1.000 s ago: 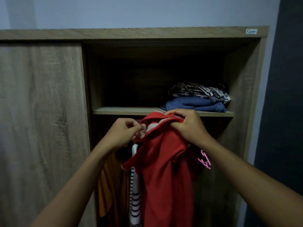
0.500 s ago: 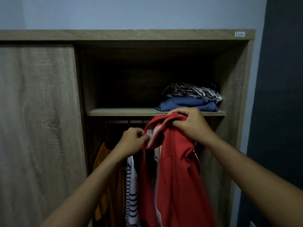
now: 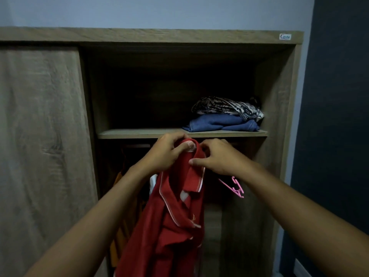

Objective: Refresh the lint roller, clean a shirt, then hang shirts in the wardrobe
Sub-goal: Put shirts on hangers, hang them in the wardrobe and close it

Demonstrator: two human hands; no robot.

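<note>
Both hands pinch the red shirt (image 3: pixel 171 216) at its collar, left hand (image 3: pixel 167 154) at ten o'clock, right hand (image 3: pixel 215 158) at two, its length hanging toward six, wardrobe (image 3: pixel 279 96) behind.

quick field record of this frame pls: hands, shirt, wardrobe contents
left hand: grip closed on the collar of the red polo shirt
right hand: pinching the collar from the other side
shirt state: held up just below the shelf, body hanging down
pink hanger: partly visible under the right wrist; whether it is inside the shirt, cannot tell
shelf contents: folded blue garment, patterned fabric on top of it
hanging below: orange garment at left
sliding door: covers the left side
</note>
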